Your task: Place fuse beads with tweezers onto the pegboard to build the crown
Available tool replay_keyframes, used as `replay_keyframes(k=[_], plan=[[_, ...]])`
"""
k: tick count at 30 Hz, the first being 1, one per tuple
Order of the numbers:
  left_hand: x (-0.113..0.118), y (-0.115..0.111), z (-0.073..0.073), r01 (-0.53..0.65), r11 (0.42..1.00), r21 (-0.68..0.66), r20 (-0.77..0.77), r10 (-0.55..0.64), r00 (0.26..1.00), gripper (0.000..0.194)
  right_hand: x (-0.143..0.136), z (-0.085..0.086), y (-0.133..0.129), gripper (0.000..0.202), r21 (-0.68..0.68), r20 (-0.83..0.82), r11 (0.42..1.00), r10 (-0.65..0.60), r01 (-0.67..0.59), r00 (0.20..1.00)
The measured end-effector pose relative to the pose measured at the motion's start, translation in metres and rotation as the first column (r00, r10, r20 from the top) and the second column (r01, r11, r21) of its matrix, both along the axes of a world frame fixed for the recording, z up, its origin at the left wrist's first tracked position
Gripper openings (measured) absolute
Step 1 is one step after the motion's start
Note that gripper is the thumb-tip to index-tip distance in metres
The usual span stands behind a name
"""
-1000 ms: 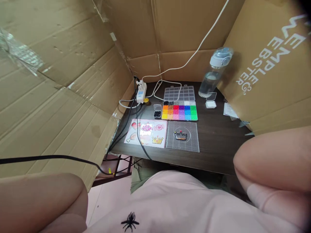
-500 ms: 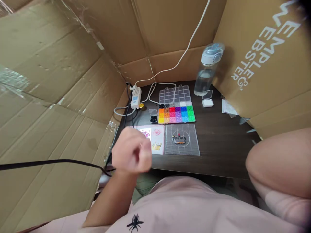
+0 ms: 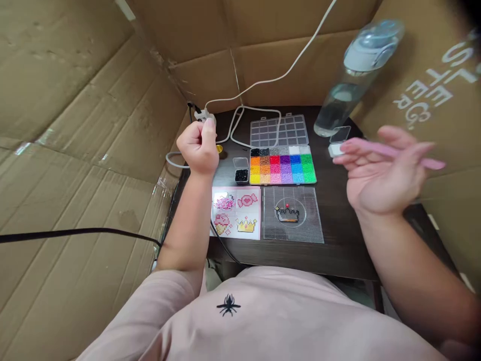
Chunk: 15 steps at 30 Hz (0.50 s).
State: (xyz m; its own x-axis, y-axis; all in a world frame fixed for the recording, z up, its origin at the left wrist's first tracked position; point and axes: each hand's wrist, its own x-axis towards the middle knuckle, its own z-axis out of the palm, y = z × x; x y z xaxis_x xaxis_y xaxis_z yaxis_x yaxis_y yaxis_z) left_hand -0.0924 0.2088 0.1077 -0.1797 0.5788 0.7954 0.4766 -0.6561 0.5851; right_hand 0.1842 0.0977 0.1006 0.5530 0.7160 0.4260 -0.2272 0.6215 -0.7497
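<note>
My left hand is a closed fist raised in front of the power strip; nothing shows in it. My right hand, palm up, holds a slim pink tool between thumb and fingers, above the table's right side. A clear pegboard lies on the dark table and bears a small crown of beads, mostly black with a red bead on top. Left of it is a pattern sheet with a crown, a candy and other pictures. Behind them stands an open box of coloured beads.
A small box of black beads sits left of the bead box, and a small white-filled box at the right. A water bottle stands behind. Cardboard walls surround the table; cables run at the left.
My left fist has moved up and away from the pattern sheet. My right hand has come into view with the pink tool. The camera view has shifted closer to the table.
</note>
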Motion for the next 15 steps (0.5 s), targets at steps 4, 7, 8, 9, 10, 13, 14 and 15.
replay_keyframes(k=[4, 7, 8, 9, 10, 13, 14, 15], plan=[[-0.008, 0.004, -0.018, 0.077, 0.997, 0.023, 0.002, -0.077, 0.997, 0.052, -0.002, -0.054, 0.011, 0.046, -0.128, 0.006, 0.990, -0.053, 0.053, 0.999], [-0.013, -0.004, -0.029, 0.089, 0.996, 0.010, -0.007, -0.089, 0.996, 0.056, -0.004, -0.065, 0.014, 0.031, -0.138, 0.072, 0.989, -0.051, 0.060, 0.996], [-0.014, -0.007, -0.032, 0.095, 0.995, 0.012, -0.011, -0.095, 0.995, 0.057, -0.007, -0.066, 0.014, 0.028, -0.149, 0.087, 0.987, -0.047, 0.059, 0.995], [-0.014, -0.009, -0.034, 0.103, 0.995, 0.017, -0.021, -0.102, 0.995, 0.057, -0.009, -0.066, 0.015, 0.026, -0.167, 0.099, 0.984, -0.039, 0.056, 0.994], [-0.015, -0.010, -0.036, 0.112, 0.993, 0.023, -0.038, -0.111, 0.993, 0.056, -0.012, -0.067, 0.015, 0.026, -0.187, 0.109, 0.981, -0.030, 0.050, 0.994], [-0.017, -0.010, -0.039, 0.135, 0.991, -0.009, -0.061, -0.135, 0.989, 0.056, -0.016, -0.071, 0.014, 0.024, -0.223, 0.128, 0.974, -0.015, 0.044, 0.992], [-0.018, -0.010, -0.040, 0.126, 0.991, -0.051, -0.026, -0.128, 0.991, 0.058, -0.016, -0.072, 0.014, 0.021, -0.222, 0.128, 0.974, -0.014, 0.042, 0.992], [-0.019, -0.009, -0.040, 0.113, 0.989, -0.099, 0.026, -0.111, 0.993, 0.060, -0.015, -0.074, 0.013, 0.020, -0.217, 0.125, 0.975, -0.014, 0.041, 0.992]])
